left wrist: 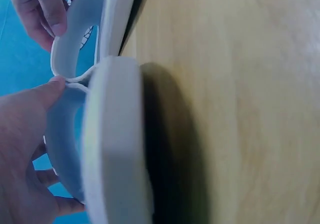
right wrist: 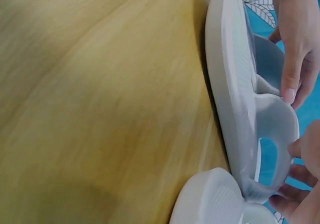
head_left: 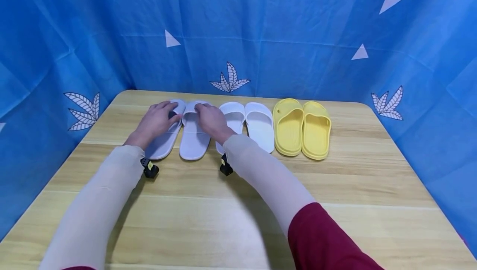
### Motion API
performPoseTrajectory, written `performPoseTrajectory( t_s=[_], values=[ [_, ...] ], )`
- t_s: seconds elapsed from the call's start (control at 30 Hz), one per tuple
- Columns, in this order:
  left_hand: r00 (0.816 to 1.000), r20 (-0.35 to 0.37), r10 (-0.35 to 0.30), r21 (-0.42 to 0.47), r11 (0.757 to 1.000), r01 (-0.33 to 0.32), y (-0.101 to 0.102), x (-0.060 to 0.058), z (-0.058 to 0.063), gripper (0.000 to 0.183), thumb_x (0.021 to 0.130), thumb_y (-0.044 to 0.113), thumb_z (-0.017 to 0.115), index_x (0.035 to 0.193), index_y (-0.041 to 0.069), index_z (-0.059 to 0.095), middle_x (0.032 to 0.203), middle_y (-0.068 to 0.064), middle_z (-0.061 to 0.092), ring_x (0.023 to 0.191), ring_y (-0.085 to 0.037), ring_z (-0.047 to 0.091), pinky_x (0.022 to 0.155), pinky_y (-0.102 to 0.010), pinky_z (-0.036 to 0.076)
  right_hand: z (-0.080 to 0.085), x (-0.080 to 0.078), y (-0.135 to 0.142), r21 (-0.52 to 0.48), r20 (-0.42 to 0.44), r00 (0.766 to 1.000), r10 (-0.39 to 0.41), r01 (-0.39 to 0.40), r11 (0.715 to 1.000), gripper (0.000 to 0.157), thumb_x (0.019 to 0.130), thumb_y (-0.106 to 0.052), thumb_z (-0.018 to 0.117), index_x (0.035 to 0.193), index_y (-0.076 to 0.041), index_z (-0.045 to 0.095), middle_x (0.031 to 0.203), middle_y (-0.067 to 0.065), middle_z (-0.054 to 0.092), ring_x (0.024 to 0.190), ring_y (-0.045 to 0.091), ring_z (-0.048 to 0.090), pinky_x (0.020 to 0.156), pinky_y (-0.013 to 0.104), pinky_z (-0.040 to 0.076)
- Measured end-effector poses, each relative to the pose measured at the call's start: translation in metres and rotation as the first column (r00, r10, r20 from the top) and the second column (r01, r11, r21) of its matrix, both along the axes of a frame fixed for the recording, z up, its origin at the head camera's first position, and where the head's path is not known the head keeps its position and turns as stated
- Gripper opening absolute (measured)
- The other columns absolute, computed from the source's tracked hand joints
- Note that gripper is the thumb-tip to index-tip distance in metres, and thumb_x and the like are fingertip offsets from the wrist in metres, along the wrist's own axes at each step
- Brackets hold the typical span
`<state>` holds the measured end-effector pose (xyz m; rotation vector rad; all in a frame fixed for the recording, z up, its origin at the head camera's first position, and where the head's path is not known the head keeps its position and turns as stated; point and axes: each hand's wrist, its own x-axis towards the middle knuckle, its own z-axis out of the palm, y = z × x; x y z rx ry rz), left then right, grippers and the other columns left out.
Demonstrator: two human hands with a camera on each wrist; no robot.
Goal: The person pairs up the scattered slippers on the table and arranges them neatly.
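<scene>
Two pale lavender slide slippers lie side by side at the left of the row in the head view, toes toward the curtain. Over the strap of the left slipper (head_left: 161,145) lies my left hand (head_left: 153,121), its thumb at the inner side and its fingers spread round the outer side. My right hand (head_left: 213,120) holds the strap of the right slipper (head_left: 193,142) from above, fingers curved about it. In the right wrist view the two straps (right wrist: 278,115) meet at their inner edges, with the left thumb tip right at that spot.
A pair of white slippers (head_left: 261,131) stands just right of the lavender pair, partly behind my right forearm. Beyond them is a pair of yellow clogs (head_left: 316,136). All stand along the far part of a wooden table (head_left: 208,228), before a blue curtain (head_left: 298,21).
</scene>
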<state>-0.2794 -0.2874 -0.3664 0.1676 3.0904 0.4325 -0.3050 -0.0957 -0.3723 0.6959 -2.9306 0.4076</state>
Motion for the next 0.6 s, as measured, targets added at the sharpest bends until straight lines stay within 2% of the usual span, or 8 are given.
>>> performPoseTrajectory(
  t_s=[0.2, 0.37, 0.6],
  values=[
    [1.0, -0.003, 0.005, 0.004, 1.0, -0.005, 0.0, -0.001, -0.002, 0.068, 0.101, 0.05, 0.045, 0.152, 0.007, 0.033, 0.155, -0.027, 0.023, 0.139, -0.051, 0.02, 0.111, -0.064, 0.02, 0.0, 0.001, 0.005, -0.017, 0.017, 1.0, 0.015, -0.014, 1.0, 0.035, 0.103, -0.02, 0.047, 0.137, -0.019, 0.055, 0.134, 0.002, 0.059, 0.116, 0.018, 0.059, 0.098, 0.029, 0.047],
    [1.0, -0.01, -0.002, -0.017, 1.0, 0.002, -0.001, 0.001, -0.001, 0.066, 0.1, 0.048, 0.049, 0.151, 0.009, 0.035, 0.156, -0.026, 0.02, 0.14, -0.051, 0.018, 0.108, -0.068, 0.019, 0.005, 0.004, 0.016, -0.01, -0.007, 1.0, 0.009, -0.009, 1.0, 0.036, 0.103, -0.025, 0.049, 0.138, -0.017, 0.054, 0.13, 0.003, 0.06, 0.112, 0.02, 0.06, 0.095, 0.032, 0.049],
    [0.999, -0.021, -0.029, -0.033, 0.999, 0.028, -0.001, 0.004, 0.004, 0.066, 0.099, 0.048, 0.051, 0.15, 0.009, 0.037, 0.156, -0.026, 0.021, 0.139, -0.051, 0.018, 0.107, -0.069, 0.019, 0.012, 0.004, 0.032, 0.022, -0.006, 1.0, 0.023, -0.023, 1.0, 0.041, 0.103, -0.032, 0.048, 0.142, -0.019, 0.05, 0.136, 0.002, 0.057, 0.118, 0.021, 0.057, 0.099, 0.034, 0.047]
  ],
)
